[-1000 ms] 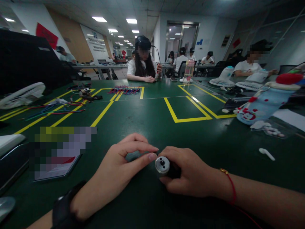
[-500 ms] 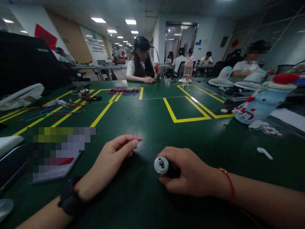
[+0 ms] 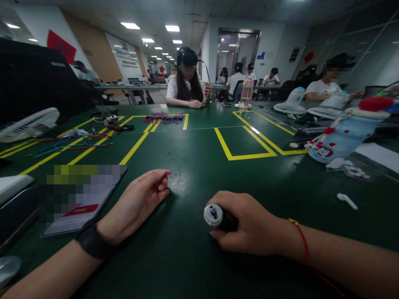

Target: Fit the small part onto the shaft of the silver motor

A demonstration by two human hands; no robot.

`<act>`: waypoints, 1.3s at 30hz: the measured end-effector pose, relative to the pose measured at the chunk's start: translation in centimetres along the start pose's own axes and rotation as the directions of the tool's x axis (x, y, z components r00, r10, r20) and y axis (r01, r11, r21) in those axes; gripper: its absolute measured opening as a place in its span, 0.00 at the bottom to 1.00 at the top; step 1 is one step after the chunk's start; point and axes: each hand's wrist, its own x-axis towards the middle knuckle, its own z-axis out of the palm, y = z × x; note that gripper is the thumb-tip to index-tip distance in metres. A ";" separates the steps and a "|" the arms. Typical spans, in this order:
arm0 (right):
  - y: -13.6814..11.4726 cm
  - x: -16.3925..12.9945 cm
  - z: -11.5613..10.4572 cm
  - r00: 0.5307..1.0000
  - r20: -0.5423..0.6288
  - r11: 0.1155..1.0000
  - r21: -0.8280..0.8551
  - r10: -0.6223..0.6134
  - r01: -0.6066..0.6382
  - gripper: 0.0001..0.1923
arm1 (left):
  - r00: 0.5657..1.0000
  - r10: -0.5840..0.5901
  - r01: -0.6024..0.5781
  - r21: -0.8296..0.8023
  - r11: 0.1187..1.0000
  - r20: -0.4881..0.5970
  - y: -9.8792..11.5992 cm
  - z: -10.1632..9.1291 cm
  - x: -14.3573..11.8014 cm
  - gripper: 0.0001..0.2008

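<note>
My right hand [image 3: 246, 224] is wrapped round a small cylindrical motor [image 3: 213, 214]. The motor's silver end face, with a short shaft and dark holes, points up toward me; the dark body is mostly hidden by the fingers. To the left, my left hand [image 3: 141, 203] rests at the green table [image 3: 183, 249], thumb and fingertips pressed together and the other fingers curled. Whether anything small sits in that pinch I cannot make out. A lit tablet-like screen [image 3: 73, 222], partly blurred out, lies beside the left wrist, which wears a black watch band [image 3: 93, 240].
Bundled wires [image 3: 163, 118] and loose cables [image 3: 75, 148] lie further back left. On the right are a blue bottle [image 3: 339, 139], a white earbud [image 3: 347, 201] and white fans [image 3: 289, 101]. A person [image 3: 187, 85] sits across the table.
My left hand has drawn back to the left, its palm turned more toward me and its fingers curled in. The right hand keeps hold of the motor, almost still.
</note>
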 end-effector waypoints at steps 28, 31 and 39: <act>0.0 0.0 0.1 1.000 -0.004 1.000 0.000 0.010 -0.010 0.15 | 0.786 0.067 -0.588 0.711 0.386 0.614 0.3 1.6 -2.4 0.06; 0.0 0.0 0.1 1.000 -0.004 1.000 0.012 0.010 -0.010 0.16 | 0.776 0.053 -0.609 0.724 0.323 0.629 0.4 1.7 -2.6 0.06; 0.1 0.0 0.2 1.000 -0.014 1.000 0.011 0.003 -0.003 0.16 | 0.724 -0.004 -0.687 0.722 0.078 0.690 0.3 2.3 -3.4 0.07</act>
